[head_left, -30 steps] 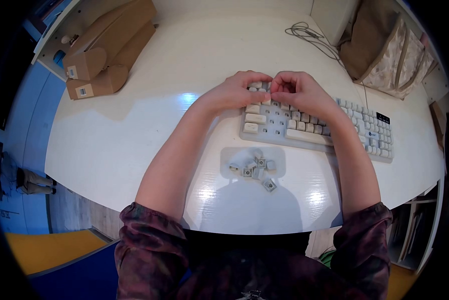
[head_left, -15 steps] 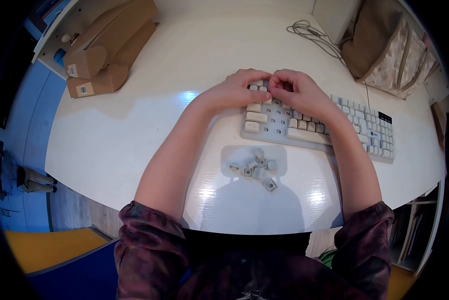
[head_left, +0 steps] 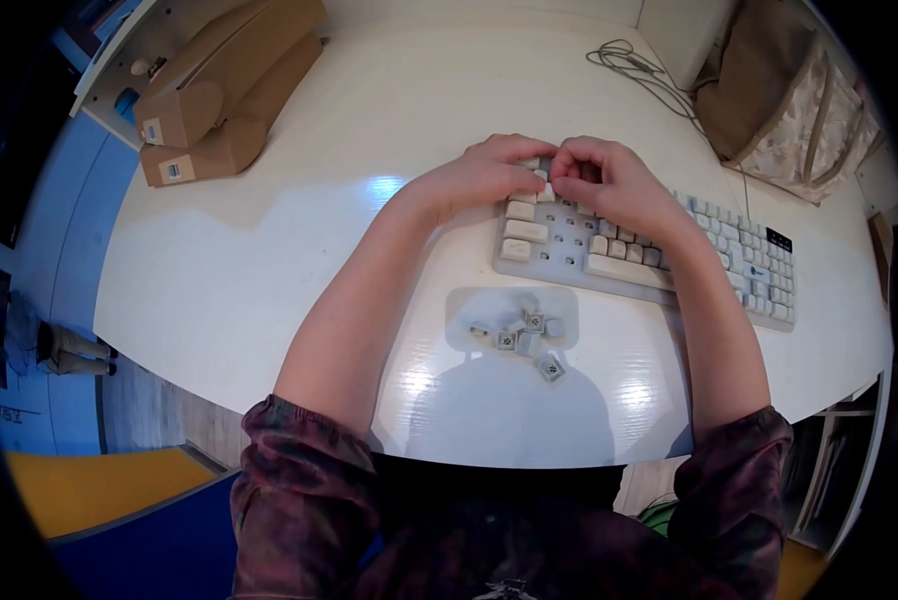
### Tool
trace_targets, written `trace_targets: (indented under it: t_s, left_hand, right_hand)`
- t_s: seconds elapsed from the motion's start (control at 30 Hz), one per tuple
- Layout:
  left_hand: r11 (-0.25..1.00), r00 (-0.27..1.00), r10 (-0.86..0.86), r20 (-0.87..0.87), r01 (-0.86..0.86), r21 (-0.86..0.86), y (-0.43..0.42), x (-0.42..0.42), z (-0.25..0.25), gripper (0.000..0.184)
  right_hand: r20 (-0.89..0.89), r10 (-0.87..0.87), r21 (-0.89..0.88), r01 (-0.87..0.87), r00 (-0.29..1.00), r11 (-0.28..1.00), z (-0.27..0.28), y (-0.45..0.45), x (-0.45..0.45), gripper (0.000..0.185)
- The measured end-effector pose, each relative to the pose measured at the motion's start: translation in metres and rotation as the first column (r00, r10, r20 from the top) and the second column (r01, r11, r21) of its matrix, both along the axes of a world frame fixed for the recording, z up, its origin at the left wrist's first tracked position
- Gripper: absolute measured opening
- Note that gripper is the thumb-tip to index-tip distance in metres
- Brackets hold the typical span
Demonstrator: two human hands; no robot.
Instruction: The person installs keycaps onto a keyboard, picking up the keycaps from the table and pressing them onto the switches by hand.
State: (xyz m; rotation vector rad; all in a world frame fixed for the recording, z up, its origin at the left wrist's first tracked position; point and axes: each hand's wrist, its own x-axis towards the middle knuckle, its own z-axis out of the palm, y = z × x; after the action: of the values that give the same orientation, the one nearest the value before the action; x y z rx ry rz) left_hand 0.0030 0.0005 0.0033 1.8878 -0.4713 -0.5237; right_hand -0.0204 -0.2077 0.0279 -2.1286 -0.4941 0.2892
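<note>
One end of the keyboard (head_left: 541,268) lay beneath the left hand (head_left: 481,178) and right hand (head_left: 614,188). Left thumb and forefinger stood apart, keys (head_left: 532,164) showing between; right thumb and forefinger curled close together, any grip indiscernible.

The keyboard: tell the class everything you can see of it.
The keyboard is long and plastic-looking, with cream and greyish keycaps on a pale base and a dark panel near its far right corner. It lies keys up, slanted, on the white tabletop. Toward its left end, several key positions lack caps. There the left hand and right hand partly hide it.
</note>
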Motion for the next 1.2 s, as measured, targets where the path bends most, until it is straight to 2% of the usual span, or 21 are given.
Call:
trace_targets:
  t_s: [0.2,0.4,0.47,0.57,0.8,0.9,1.1,1.2]
  left_hand:
    - [0.996,0.997,-0.078,-0.004,0.078,-0.039,0.0,0.002,-0.001,0.053]
    - [1.0,0.998,-0.03,0.059,0.029,0.005,0.0,-0.002,0.001,0.052]
    - [0.997,0.996,-0.073,0.057,0.073,0.003,0.001,-0.003,0.007,0.052]
    - [0.996,0.982,-0.076,0.174,0.066,0.062,0.001,0.001,-0.002,0.052]
    - [0.998,0.987,-0.069,0.142,0.07,-0.002,0.002,0.003,-0.006,0.05]
    - [0.997,0.99,-0.079,0.119,0.08,0.003,0.001,0.004,-0.005,0.049]
    - [0.997,0.991,-0.076,0.112,0.074,0.023,0.0,0.006,-0.007,0.046]
    - [0.998,0.995,-0.058,0.083,0.057,0.017,0.0,-0.001,0.002,0.044]
  right_hand:
    - [0.152,-0.001,-0.034,0.006,0.988,0.999,-0.005,0.001,-0.001,0.018]
    - [0.054,-0.08,-0.043,0.082,0.995,0.996,-0.004,0.001,0.0,0.02]
    - [0.094,-0.04,-0.091,0.049,0.995,0.995,0.002,0.001,-0.004,0.021]
    - [0.107,-0.006,-0.115,0.019,0.994,0.993,0.011,0.003,-0.01,0.021]
    - [0.169,0.078,-0.164,-0.05,0.982,0.985,0.013,0.005,-0.016,0.019]
    - [0.183,0.064,-0.185,-0.029,0.981,0.982,0.014,0.006,-0.016,0.016]
    - [0.266,0.077,-0.186,-0.027,0.961,0.982,0.009,0.007,-0.016,0.013]
    - [0.137,-0.016,-0.054,0.023,0.99,0.998,0.009,0.005,-0.013,0.014]
